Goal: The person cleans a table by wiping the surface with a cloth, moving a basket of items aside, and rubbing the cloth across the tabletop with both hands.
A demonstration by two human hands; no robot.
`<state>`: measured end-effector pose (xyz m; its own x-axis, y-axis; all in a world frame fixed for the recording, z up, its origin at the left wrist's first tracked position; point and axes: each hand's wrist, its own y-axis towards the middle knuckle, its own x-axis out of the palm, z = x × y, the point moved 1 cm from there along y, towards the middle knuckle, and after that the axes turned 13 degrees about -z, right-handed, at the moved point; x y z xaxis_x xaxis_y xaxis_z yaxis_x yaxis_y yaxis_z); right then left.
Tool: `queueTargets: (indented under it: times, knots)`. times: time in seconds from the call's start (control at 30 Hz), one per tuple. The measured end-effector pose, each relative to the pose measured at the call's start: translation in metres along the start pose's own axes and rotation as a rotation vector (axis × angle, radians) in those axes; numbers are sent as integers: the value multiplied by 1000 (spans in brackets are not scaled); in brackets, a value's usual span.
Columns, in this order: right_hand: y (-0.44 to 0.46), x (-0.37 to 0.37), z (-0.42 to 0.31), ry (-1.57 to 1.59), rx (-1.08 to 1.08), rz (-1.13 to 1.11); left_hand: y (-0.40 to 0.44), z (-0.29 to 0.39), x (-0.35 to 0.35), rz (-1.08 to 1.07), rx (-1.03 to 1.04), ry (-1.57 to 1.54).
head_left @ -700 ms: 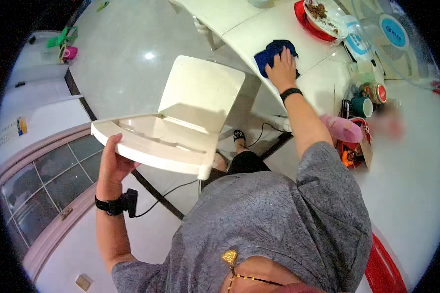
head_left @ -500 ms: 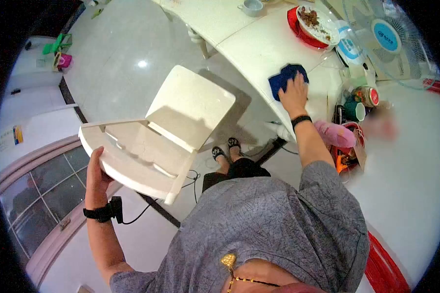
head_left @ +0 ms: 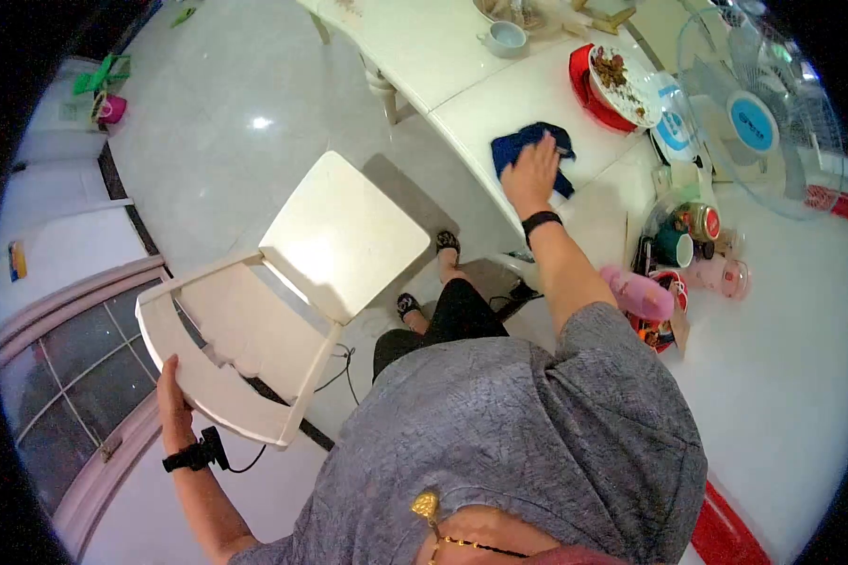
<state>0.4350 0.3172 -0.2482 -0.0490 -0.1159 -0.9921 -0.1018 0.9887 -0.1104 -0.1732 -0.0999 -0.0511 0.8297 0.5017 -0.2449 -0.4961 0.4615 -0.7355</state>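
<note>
My left hand point(head_left: 173, 403) grips the curved top rail of a cream-white chair point(head_left: 344, 235), thumb over its face and the other fingers hidden behind. The chair stands on the tiled floor, its seat facing the table. With fingers stretched out, my right hand point(head_left: 534, 174) lies flat on a dark blue cloth point(head_left: 521, 144) and presses it against the white tabletop point(head_left: 462, 118), close to the edge. Beyond the cloth is a white plate with food scraps point(head_left: 622, 85) on a red mat point(head_left: 584, 87).
A pale cup point(head_left: 505, 38) sits at the table's far side. On the right are a fan point(head_left: 752, 122), a green mug point(head_left: 674, 247), a jar point(head_left: 699, 222) and a pink bottle point(head_left: 637, 293). Black cable point(head_left: 339, 365) lies on the floor near my feet; a windowed door point(head_left: 85, 377) is at left.
My right hand and the cloth have slid leftward along the table edge. The chair, with my left hand on it, has shifted left and down in view. My feet have stepped apart.
</note>
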Motion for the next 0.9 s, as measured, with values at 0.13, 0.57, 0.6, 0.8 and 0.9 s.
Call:
queueTargets:
  times: [0.13, 0.57, 0.6, 0.8, 0.9]
  knots:
    - [66, -6, -54, 101, -157, 14, -4, -18, -8, 51, -30, -20]
    - [-28, -32, 66, 64, -334, -317, 16, -80, -80, 425, -172, 433]
    - [-32, -36, 67, 54, -340, -318, 16, -82, -79, 412, -159, 373]
    - [29, -40, -8, 167, -423, -220, 15, -76, -76, 517, -238, 590]
    - [71, -38, -72, 229, -558, -152, 9, -75, -66, 475, -130, 493]
